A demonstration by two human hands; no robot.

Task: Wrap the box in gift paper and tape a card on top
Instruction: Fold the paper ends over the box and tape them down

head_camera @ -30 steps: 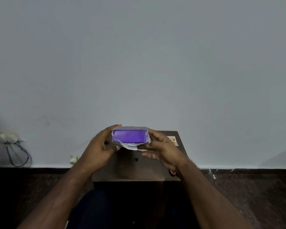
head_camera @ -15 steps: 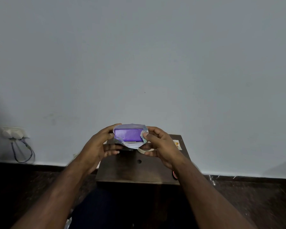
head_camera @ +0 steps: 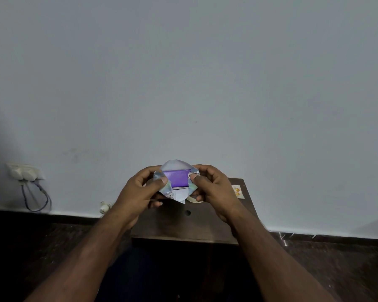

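We hold the purple box (head_camera: 176, 178) up above the small dark table (head_camera: 183, 225), its end facing us — our left hand (head_camera: 138, 190) and right hand (head_camera: 212, 186) each pinch a side flap of the gift paper (head_camera: 175, 165) against it. A card (head_camera: 236, 191) lies near the table's right edge — a tape roll (head_camera: 193, 199) peeks from under the paper.

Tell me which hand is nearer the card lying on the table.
The right hand. The card lies on the table just to its right, while the left hand grips the far side of the box, away from the card.
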